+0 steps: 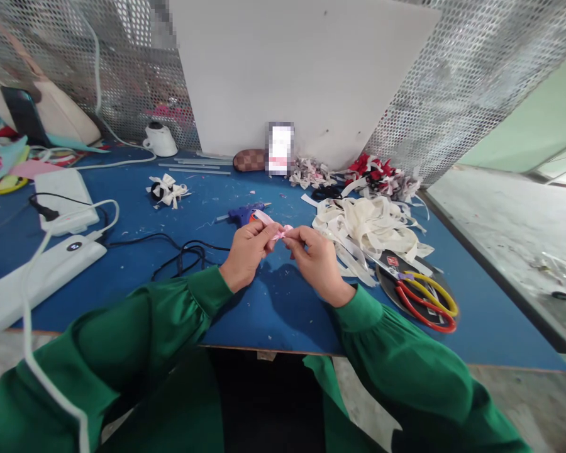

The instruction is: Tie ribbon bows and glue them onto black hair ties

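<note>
Between my two hands, over the middle of the blue table, is a small pink ribbon (282, 234), gathered like a bow. My left hand (251, 251) pinches its left side, where a paler strip sticks up and left. With thumb and fingertips, my right hand (315, 259) grips the right side. Just behind my left hand lies a blue glue gun (245, 214), its nozzle turned right. A pile of cream ribbon strips (365, 226) spreads beyond my right hand.
Scissors (427, 302) with red and yellow handles lie on a dark disc at the right. A lit phone (280, 148) leans against the white board. Black cable loops (188, 255) and a white power strip (42, 283) are at the left.
</note>
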